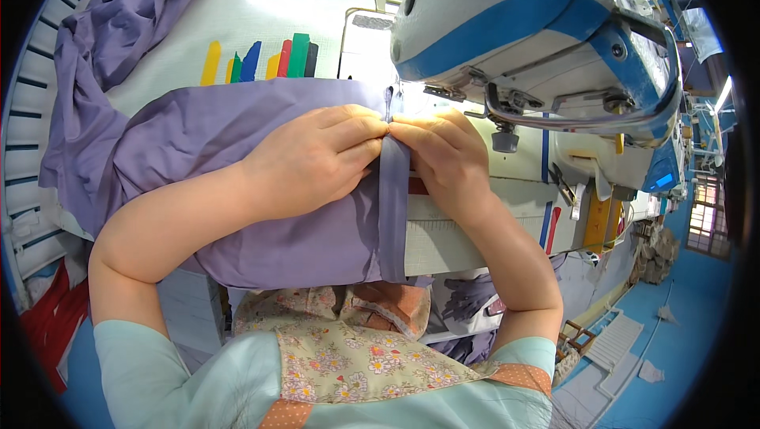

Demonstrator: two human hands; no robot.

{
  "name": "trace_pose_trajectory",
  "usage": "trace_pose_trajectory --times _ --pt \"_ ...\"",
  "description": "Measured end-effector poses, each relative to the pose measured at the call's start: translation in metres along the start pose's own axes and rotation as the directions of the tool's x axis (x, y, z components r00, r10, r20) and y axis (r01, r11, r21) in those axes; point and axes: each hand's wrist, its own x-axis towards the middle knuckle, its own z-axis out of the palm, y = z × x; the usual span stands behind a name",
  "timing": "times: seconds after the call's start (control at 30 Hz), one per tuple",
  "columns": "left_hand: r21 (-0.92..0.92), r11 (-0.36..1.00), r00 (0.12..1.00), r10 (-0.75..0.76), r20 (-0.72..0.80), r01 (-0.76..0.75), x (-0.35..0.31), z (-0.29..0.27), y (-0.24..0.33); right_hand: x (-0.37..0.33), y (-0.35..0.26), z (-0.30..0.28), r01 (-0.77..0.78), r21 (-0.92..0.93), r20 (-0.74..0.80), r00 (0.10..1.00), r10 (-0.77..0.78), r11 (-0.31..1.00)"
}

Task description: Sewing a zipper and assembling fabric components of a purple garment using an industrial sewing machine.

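Observation:
A large piece of lavender cloth (301,239) lies over the sewing table in front of me. Along its right edge runs a narrow lavender strip (393,207), folded lengthwise, hanging toward the table's near edge. My left hand (317,156) is closed, its thumb and fingertips pinching the cloth at the strip's upper part. My right hand (447,152) pinches the same edge from the right, its fingertips touching the left hand's. Just beyond the fingertips, the edge reaches the lit needle area of the white and blue sewing machine (507,41); glare and my fingers hide the needle.
More lavender cloth (103,73) is bunched at the far left. Several coloured tape strips (298,55) stick to the table beyond the cloth. Small thread snips (564,184) lie right of my right hand. A lamp-lit machine head overhangs the right side. Red cloth (55,322) hangs at lower left.

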Motion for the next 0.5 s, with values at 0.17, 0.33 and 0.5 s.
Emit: trace_pose_trajectory --times 0.17,0.33,0.5 --pt "-0.002 1.000 1.000 -0.010 -0.003 0.010 0.0026 0.0002 0.0003 -0.0030 0.0015 -0.0007 -0.040 0.047 0.000 0.999 0.040 0.998" --pt "0.014 1.000 0.999 -0.025 0.026 0.024 0.0033 -0.0007 0.0008 0.0011 -0.0038 -0.0058 -0.112 0.072 0.011 0.994 0.112 0.991" --pt "0.032 0.998 0.999 -0.049 0.022 0.049 0.0022 -0.0004 0.0010 -0.0033 -0.0043 -0.0075 -0.259 0.012 -0.022 0.966 0.259 0.966"
